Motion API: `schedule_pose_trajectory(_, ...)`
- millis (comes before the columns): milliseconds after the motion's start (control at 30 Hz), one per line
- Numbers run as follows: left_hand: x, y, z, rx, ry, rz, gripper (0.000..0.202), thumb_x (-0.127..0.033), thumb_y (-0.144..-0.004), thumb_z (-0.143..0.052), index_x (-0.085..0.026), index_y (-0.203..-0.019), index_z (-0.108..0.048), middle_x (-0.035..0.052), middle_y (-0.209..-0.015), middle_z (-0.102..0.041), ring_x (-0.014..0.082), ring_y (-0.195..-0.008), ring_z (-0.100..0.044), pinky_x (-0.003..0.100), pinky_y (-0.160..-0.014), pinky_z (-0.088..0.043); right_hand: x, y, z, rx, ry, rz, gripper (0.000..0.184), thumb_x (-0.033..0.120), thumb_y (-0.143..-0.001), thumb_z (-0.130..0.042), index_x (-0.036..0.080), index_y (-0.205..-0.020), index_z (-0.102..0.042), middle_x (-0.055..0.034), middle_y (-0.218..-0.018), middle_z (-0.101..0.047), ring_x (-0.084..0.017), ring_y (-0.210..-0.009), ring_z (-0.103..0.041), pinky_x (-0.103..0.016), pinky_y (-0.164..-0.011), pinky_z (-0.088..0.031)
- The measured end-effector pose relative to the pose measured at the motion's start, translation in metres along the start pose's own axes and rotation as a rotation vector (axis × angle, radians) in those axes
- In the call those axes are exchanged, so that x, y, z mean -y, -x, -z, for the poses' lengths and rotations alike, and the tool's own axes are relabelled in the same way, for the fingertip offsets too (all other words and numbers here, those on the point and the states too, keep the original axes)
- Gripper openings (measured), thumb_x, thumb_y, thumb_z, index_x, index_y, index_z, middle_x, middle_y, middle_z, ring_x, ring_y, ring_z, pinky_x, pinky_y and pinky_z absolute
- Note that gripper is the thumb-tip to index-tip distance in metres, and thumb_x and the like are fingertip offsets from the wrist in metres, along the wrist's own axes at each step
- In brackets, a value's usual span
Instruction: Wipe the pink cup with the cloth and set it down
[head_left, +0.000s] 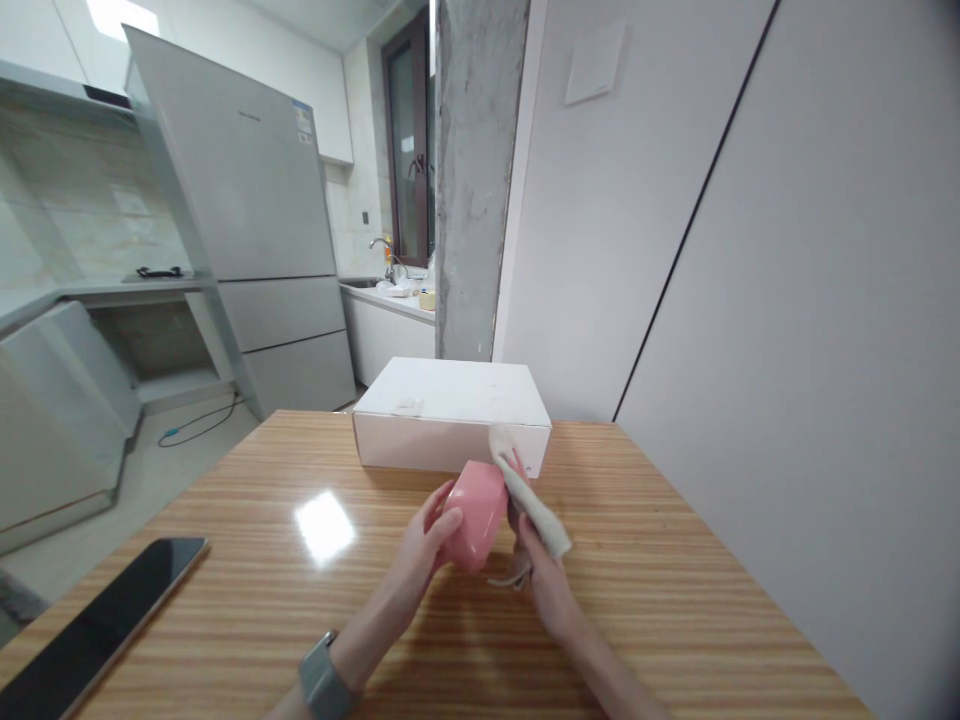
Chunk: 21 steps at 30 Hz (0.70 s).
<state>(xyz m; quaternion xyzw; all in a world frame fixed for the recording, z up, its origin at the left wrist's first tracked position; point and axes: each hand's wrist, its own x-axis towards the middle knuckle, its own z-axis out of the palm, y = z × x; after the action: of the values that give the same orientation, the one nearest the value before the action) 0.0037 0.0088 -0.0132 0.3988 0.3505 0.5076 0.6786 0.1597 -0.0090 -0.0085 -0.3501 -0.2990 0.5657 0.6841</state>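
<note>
A glossy pink object (477, 512) with rounded edges, whose kind I cannot make out, is tilted above the table. My left hand (429, 535) is closed around its left side, with the thumb on the near face. My right hand (546, 580) is closed on a folded light-grey cloth (541, 510), close against the object's right side. Part of the right hand's fingers is hidden behind the cloth. A loose corner of the cloth hangs below those fingers.
Behind my hands a closed white box (431, 440) lies on the striped wooden table (645, 600). A black phone (105, 625) rests at the table's left. Beyond stand a grey refrigerator (255, 200) and a concrete pillar (480, 180); a white wall (810, 330) rises on the right.
</note>
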Motion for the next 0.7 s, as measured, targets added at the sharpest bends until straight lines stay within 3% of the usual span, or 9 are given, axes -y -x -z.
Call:
schedule_pose_trajectory(100,-0.003,0.007,-0.005,0.079,0.078,0.083,0.066,-0.059,-0.072,-0.063,-0.013,-0.118,-0.059,0.0146,-0.104,-0.068,0.0286,-0.093,-0.064,0.035,-0.073,-0.051,-0.007,0.004,-0.006,0.073,-0.012,-0.016,0.044,0.047,-0.070,-0.073,0.023,-0.107,-0.068,-0.0027,-0.114,-0.068,-0.019,-0.127,-0.046,-0.035,-0.111,-0.027)
schedule_pose_trajectory(200,-0.008,0.012,-0.010,0.096,0.155,0.119,0.059,-0.058,-0.077,-0.059,-0.011,-0.113,-0.062,0.0152,-0.105,-0.068,0.0272,-0.093,-0.064,0.035,-0.077,-0.051,-0.006,0.007,-0.014,0.153,-0.129,-0.145,0.048,0.053,-0.073,-0.068,0.020,-0.108,-0.067,-0.0048,-0.111,-0.069,-0.023,-0.120,-0.052,-0.039,-0.104,-0.036)
schedule_pose_trajectory(300,-0.013,0.010,-0.010,0.052,0.137,0.009,0.062,-0.052,-0.074,-0.065,-0.013,-0.120,-0.057,0.0149,-0.117,-0.063,0.0273,-0.103,-0.060,0.035,-0.084,-0.049,-0.004,0.012,-0.021,0.218,-0.229,-0.271,0.047,0.053,-0.075,-0.066,0.020,-0.109,-0.067,-0.0061,-0.107,-0.070,-0.026,-0.112,-0.059,-0.040,-0.095,-0.045)
schedule_pose_trajectory(467,-0.017,0.002,-0.002,-0.149,-0.187,-0.269,0.096,-0.040,-0.049,-0.085,-0.018,-0.132,-0.042,0.0160,-0.132,-0.051,0.0291,-0.108,-0.057,0.034,-0.084,-0.049,0.008,0.025,-0.019,0.195,-0.240,-0.460,0.042,0.048,-0.077,-0.066,0.015,-0.103,-0.069,-0.0094,-0.097,-0.073,-0.027,-0.100,-0.065,-0.040,-0.086,-0.050)
schedule_pose_trajectory(567,-0.018,-0.001,0.005,-0.192,-0.305,-0.311,0.094,-0.036,-0.051,-0.084,-0.018,-0.132,-0.040,0.0159,-0.131,-0.050,0.0268,-0.107,-0.057,0.034,-0.085,-0.049,0.031,0.032,0.000,0.132,-0.233,-0.561,0.037,0.045,-0.078,-0.065,0.014,-0.098,-0.070,-0.0109,-0.091,-0.074,-0.027,-0.096,-0.067,-0.040,-0.085,-0.051)
schedule_pose_trajectory(700,-0.014,-0.008,0.013,-0.273,-0.250,-0.242,0.085,-0.043,-0.059,-0.080,-0.015,-0.130,-0.042,0.0161,-0.126,-0.053,0.0240,-0.104,-0.059,0.030,-0.082,-0.049,0.072,0.043,0.055,0.016,-0.267,-0.693,0.036,0.046,-0.081,-0.059,0.014,-0.091,-0.070,-0.0124,-0.085,-0.074,-0.027,-0.091,-0.069,-0.041,-0.083,-0.051)
